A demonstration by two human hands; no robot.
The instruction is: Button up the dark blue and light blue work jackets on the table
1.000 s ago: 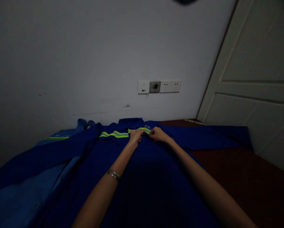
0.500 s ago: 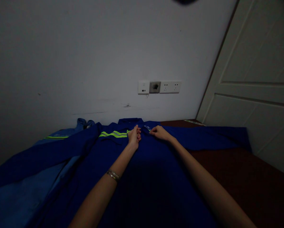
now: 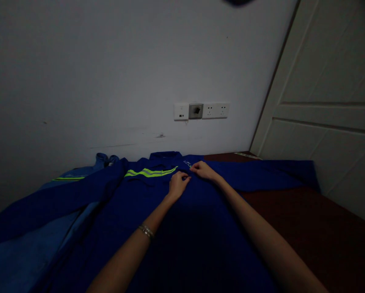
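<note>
The jacket [image 3: 188, 203] lay spread in front of me, deep blue, its collar [image 3: 166, 155] up against the wall [image 3: 109, 73] and its lower part running back beneath my forearms. My left grip [image 3: 178, 185] was over the chest, thumb and fingers drawn together at the tips; I cannot tell whether any cloth was between them. My right grip [image 3: 203, 170] was pinched on the jacket's front, just beside a small white mark [image 3: 187, 163]. The two sets of fingertips were near each other but apart, the right ones a little closer to the wall. A yellow-green stripe [image 3: 150, 173] crossed the chest and ended just above my left grip. I wore a bracelet [image 3: 146, 230] on my left wrist.

One sleeve [image 3: 78, 195] reached out to my left, lying over a lighter blue garment [image 3: 20, 252]; the other sleeve [image 3: 274, 175] stretched right, towards the door [image 3: 332, 89], across the dark red surface [image 3: 298, 228]. A thin pale strip [image 3: 248, 155] lay at the back, near the door's foot. Above the collar, slightly right, the wall bore a white plate [image 3: 181, 112], a grey plate [image 3: 196, 111] and sockets [image 3: 216, 110] in a row.
</note>
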